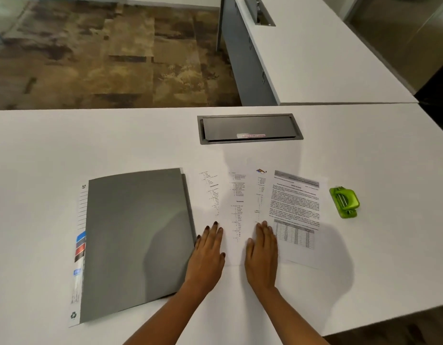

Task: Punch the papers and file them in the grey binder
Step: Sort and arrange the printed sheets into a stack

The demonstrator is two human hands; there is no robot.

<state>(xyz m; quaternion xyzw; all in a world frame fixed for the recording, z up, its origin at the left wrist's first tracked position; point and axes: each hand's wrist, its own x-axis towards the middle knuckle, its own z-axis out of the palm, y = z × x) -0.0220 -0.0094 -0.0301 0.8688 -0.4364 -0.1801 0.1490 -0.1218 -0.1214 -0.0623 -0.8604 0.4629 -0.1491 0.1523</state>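
Observation:
A closed grey binder lies flat on the white table, left of centre, with a labelled strip along its left edge. To its right several printed papers are fanned out; the rightmost sheet carries dense text and a table. A small green hole punch sits right of the papers. My left hand rests palm down on the leftmost sheets, beside the binder's right edge. My right hand lies flat on the middle sheets. Both hands have fingers extended and hold nothing.
A grey cable hatch is set into the white table behind the papers. A second white desk with its own hatch extends at the back right. Patterned carpet lies beyond the table's far edge.

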